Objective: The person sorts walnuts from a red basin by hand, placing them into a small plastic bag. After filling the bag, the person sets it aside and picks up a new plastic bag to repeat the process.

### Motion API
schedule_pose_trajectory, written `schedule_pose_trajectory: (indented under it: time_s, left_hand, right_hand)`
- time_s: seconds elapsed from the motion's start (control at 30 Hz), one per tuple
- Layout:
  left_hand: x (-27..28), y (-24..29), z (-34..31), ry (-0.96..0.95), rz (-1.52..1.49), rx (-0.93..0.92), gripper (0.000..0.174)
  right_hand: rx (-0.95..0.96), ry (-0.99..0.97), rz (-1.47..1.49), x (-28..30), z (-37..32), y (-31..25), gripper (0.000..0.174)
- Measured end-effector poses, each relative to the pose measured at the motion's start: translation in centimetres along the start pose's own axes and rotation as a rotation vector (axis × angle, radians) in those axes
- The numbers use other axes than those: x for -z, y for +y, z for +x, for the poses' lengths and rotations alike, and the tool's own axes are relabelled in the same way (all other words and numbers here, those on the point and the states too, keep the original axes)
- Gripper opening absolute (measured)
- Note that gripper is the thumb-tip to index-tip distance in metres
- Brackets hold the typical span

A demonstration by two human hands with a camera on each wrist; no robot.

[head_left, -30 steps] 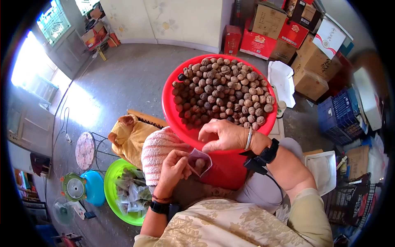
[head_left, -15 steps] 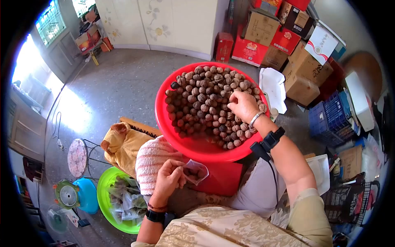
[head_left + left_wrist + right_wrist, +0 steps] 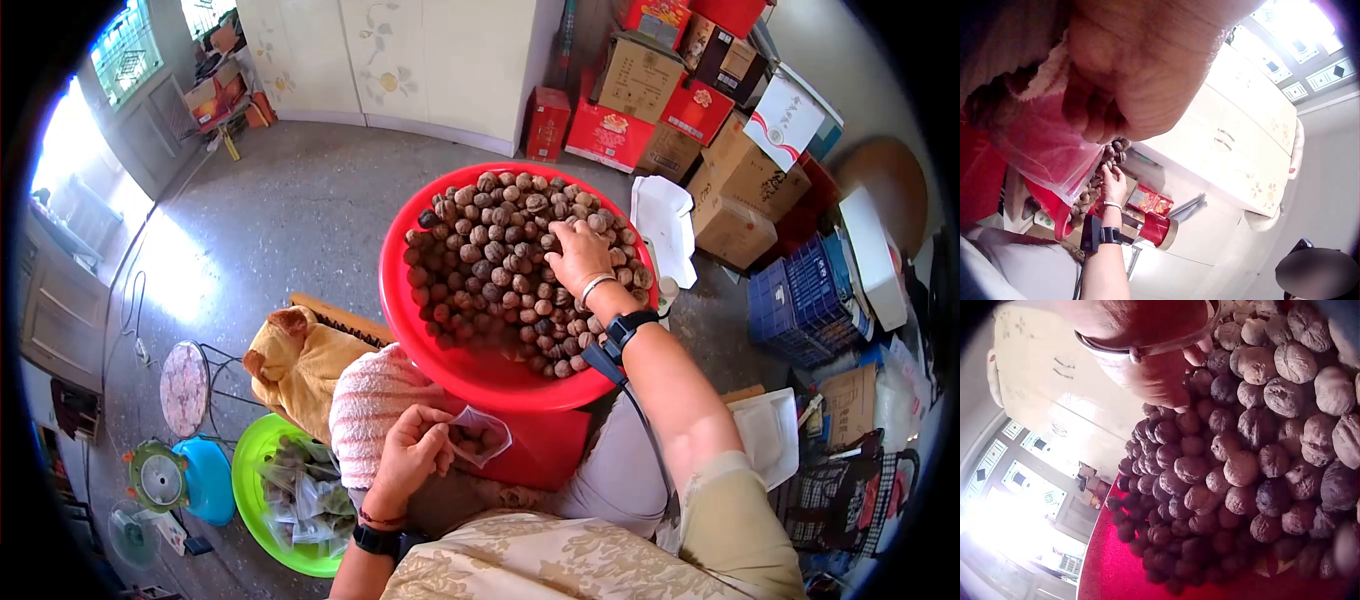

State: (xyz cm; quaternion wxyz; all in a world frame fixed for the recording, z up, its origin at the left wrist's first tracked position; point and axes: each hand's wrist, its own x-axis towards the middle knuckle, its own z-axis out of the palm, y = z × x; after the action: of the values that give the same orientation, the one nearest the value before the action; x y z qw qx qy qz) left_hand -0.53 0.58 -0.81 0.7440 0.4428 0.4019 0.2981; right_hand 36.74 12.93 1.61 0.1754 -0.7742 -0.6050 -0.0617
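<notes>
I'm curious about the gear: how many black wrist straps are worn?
2: one strap on the left wrist, left hand pinching a plastic bag; another strap on the right wrist, right hand among the walnuts.

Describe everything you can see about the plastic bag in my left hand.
The bag looks like thin, see-through plastic, somewhat crinkled, with its mouth open. The left grip pinches it at the edge. Several walnuts lie inside. It is held on your side of the red basin; whether anything beneath touches it, I can't tell.
</notes>
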Motion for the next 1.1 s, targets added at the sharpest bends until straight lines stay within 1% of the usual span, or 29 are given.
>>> schedule_pose_trajectory:
  time_s: [0.07, 0.17, 0.3, 0.37, 0.4, 0.47, 0.53, 0.6, 0.63, 0.67, 0.73, 0.77, 0.8, 0.87, 0.9, 0.93, 1.0, 1.03, 1.07, 1.1]
  left_hand:
    - [0.0, 0.2, -0.1, 0.000, 0.007, 0.004, 0.010]
    - [-0.1, 0.3, -0.1, -0.005, 0.003, 0.005, 0.010]
    - [0.0, 0.1, -0.2, -0.016, -0.004, -0.006, 0.010]
    - [-0.1, 0.1, -0.2, -0.009, -0.003, -0.011, 0.010]
    - [-0.2, 0.1, -0.2, -0.002, -0.004, -0.014, 0.010]
    - [-0.3, 0.2, -0.2, 0.007, 0.001, -0.011, 0.010]
    - [-0.4, 0.1, -0.1, 0.013, 0.004, -0.007, 0.010]
    - [-0.5, -0.1, 0.0, 0.029, -0.015, -0.010, 0.010]
    - [-0.7, 0.3, -0.1, 0.034, 0.027, -0.012, 0.010]
    - [-0.8, 0.3, -0.1, 0.046, 0.025, -0.004, 0.010]
    - [-0.8, 0.3, -0.1, 0.052, -0.012, -0.014, 0.010]
    - [-1.0, 0.8, -0.3, 0.057, 0.019, -0.013, 0.010]
    - [-0.9, 0.7, -0.3, 0.071, 0.021, -0.005, 0.010]
    - [-0.7, 0.3, 0.0, 0.040, 0.030, -0.034, 0.010]
    - [-0.6, 0.2, 0.0, 0.041, 0.018, -0.030, 0.010]
    - [-0.6, 0.1, 0.0, 0.044, 0.017, -0.028, 0.010]
    - [-0.6, 0.1, 0.1, 0.048, 0.053, -0.034, 0.010]
    - [-0.5, 0.1, 0.1, 0.050, 0.053, -0.033, 0.010]
    - [-0.5, 0.0, 0.2, 0.045, 0.039, -0.031, 0.010]
    - [-0.4, -0.1, 0.2, 0.039, 0.025, -0.029, 0.010]
  right_hand:
    - [0.024, 0.007, -0.005, -0.6, 0.2, 0.2, 0.035]
    - [0.045, 0.043, 0.026, -1.5, 0.5, 0.8, 0.032]
    - [0.052, 0.088, 0.117, -1.3, 0.6, 1.1, 0.034]
    - [-0.075, 0.042, 0.205, -1.3, 0.8, 0.9, 0.029]
    - [-0.072, 0.040, 0.207, -0.8, 0.7, 0.7, 0.029]
    - [-0.187, -0.133, 0.498, 0.4, 0.4, 0.3, 0.023]
    - [-0.159, -0.148, 0.550, 0.7, -0.1, -0.1, 0.026]
    - [-0.072, -0.169, 0.799, 1.0, -0.9, -0.3, 0.030]
    - [-0.054, -0.236, 0.909, 0.4, -1.0, -0.3, 0.033]
    - [-0.035, -0.317, 0.944, 0.4, -1.3, -0.2, 0.029]
    - [0.006, -0.422, 0.977, 2.3, -2.4, -1.7, 0.026]
    - [-0.066, -0.521, 1.005, 3.7, -3.1, -2.7, 0.023]
    - [-0.065, -0.564, 1.018, 5.2, -3.7, -3.8, 0.022]
    - [0.019, -0.637, 1.039, 5.5, -4.6, -4.5, 0.021]
    - [0.122, -0.591, 0.956, 5.8, -5.0, -5.0, 0.022]
    - [0.123, -0.595, 0.957, 6.2, -5.4, -5.3, 0.022]
    - [0.226, -0.674, 0.984, 7.2, -6.2, -6.3, 0.019]
    - [0.201, -0.747, 1.017, 7.9, -6.6, -7.0, 0.018]
    - [0.295, -0.712, 0.995, 8.0, -7.0, -7.2, 0.019]
    - [0.350, -0.717, 0.971, 8.2, -7.3, -7.5, 0.019]
